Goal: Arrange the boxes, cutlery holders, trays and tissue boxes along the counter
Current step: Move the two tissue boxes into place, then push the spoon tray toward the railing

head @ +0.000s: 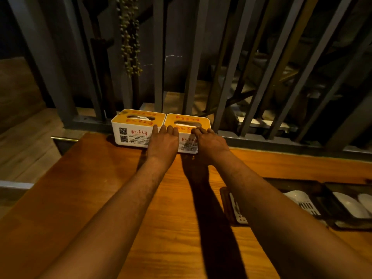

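Observation:
Two white tissue boxes with orange lids stand side by side at the far edge of the wooden counter (100, 198), against the metal railing. My left hand (163, 142) lies flat against the front where the left tissue box (132, 127) meets the right tissue box (186, 122), fingertips on the lid edges. My right hand (209, 140) presses the front of the right box, fingers curled over its lid rim. Neither hand lifts a box.
At the right lie dark trays (314, 186) holding a white slotted cutlery holder (306, 204) and white spoons (350, 204). Slanted grey railing bars (159, 57) rise behind the boxes. The counter's left corner (66, 139) drops to a wooden floor.

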Action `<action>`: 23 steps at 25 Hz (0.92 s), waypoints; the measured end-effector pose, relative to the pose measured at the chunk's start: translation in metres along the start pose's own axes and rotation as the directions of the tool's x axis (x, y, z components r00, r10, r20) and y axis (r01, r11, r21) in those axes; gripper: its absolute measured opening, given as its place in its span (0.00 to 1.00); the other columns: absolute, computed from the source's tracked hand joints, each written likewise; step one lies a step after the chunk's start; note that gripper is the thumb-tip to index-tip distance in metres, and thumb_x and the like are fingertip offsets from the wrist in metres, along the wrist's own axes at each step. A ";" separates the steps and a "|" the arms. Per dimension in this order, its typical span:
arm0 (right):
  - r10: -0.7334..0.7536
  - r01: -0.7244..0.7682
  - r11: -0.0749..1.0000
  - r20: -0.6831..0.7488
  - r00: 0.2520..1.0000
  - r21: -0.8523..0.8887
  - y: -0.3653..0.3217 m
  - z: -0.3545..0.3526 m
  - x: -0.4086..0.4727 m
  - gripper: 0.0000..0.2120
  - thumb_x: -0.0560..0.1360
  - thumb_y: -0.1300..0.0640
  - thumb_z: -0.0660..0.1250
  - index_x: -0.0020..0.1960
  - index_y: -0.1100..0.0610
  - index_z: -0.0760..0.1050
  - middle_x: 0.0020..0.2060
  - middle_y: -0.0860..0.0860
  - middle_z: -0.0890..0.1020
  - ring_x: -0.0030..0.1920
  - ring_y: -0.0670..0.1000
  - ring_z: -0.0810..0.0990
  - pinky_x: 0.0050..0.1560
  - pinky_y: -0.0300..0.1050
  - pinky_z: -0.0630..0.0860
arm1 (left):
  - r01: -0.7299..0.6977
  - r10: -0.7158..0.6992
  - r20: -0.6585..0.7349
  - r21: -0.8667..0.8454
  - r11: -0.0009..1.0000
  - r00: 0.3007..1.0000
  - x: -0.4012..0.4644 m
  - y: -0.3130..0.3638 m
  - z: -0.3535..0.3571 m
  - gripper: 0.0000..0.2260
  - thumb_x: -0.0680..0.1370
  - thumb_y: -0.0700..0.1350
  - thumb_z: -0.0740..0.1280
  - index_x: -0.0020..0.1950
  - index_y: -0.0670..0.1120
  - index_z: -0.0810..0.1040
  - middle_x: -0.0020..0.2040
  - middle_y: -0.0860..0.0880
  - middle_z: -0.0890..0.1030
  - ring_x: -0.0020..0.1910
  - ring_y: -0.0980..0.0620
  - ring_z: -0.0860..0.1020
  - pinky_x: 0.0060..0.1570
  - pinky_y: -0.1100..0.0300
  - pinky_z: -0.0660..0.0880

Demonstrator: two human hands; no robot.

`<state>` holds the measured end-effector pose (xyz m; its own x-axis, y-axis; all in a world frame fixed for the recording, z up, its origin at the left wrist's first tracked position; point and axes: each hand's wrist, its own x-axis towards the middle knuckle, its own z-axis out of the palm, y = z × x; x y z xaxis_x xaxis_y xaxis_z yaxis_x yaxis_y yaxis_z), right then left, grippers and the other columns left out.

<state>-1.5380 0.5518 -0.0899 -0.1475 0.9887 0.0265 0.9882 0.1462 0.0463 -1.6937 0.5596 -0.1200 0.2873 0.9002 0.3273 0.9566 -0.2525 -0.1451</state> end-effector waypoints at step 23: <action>0.068 -0.034 0.965 -0.124 0.990 0.260 0.172 0.015 -0.289 0.23 0.74 0.44 0.68 0.68 0.46 0.72 0.65 0.51 0.74 0.65 0.55 0.72 0.60 0.52 0.73 | -0.059 0.050 -0.035 -0.340 0.938 0.998 -0.186 0.243 -0.100 0.17 0.79 0.53 0.63 0.67 0.53 0.74 0.67 0.49 0.76 0.65 0.48 0.73 0.60 0.54 0.70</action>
<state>-1.3252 0.2917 -0.1047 -0.0840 0.9846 0.1532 0.9696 0.1163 -0.2154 -1.5096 0.2950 -0.1229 0.3366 0.8733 0.3522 0.8970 -0.4111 0.1622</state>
